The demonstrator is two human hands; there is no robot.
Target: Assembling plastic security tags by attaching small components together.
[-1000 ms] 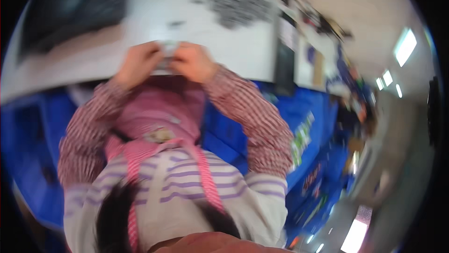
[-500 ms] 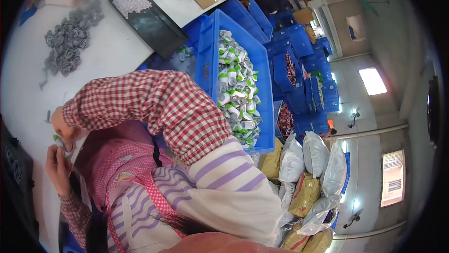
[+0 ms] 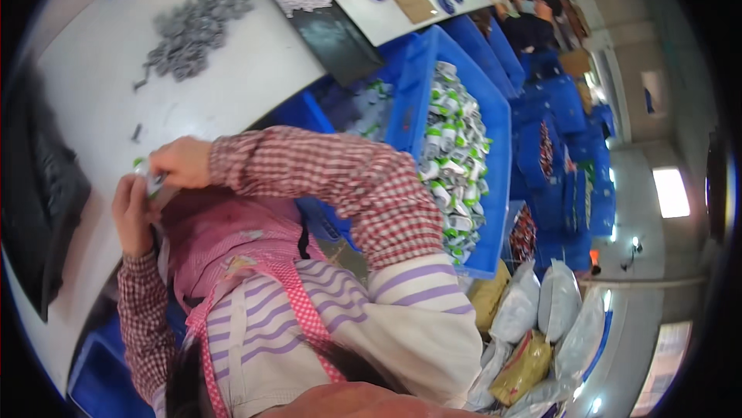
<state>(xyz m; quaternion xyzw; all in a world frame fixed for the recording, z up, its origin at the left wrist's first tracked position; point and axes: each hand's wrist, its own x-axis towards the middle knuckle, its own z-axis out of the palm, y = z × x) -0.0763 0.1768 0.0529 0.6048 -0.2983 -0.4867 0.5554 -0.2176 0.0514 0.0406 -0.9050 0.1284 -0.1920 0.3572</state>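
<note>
Close in front of my body, both hands meet at the table's edge around a small white-and-green plastic piece [image 3: 145, 173]. The fingers of my left hand [image 3: 134, 215] are closed on its lower left side. My right hand [image 3: 182, 164] pinches it from the other side, its fingers partly covering it. A small dark grey pin-like part [image 3: 137, 133] lies on the white table [image 3: 255, 55] just beyond the hands. Farther off is a pile of grey round plastic parts [image 3: 193, 32], with another small pin-like part [image 3: 141, 78] at its near end.
A black tray [image 3: 328, 35] holding small white pieces overhangs the table edge. Beside my right arm stands a blue bin [image 3: 495, 140] full of white-and-green parts. Stacked blue crates [image 3: 553, 93], filled sacks [image 3: 518, 306] and a black bag-like object [image 3: 46, 186] surround the spot.
The whole view has swung, so the table, bin and hands appear farther right. Both hands stay together on the small piece, with its green end still showing.
</note>
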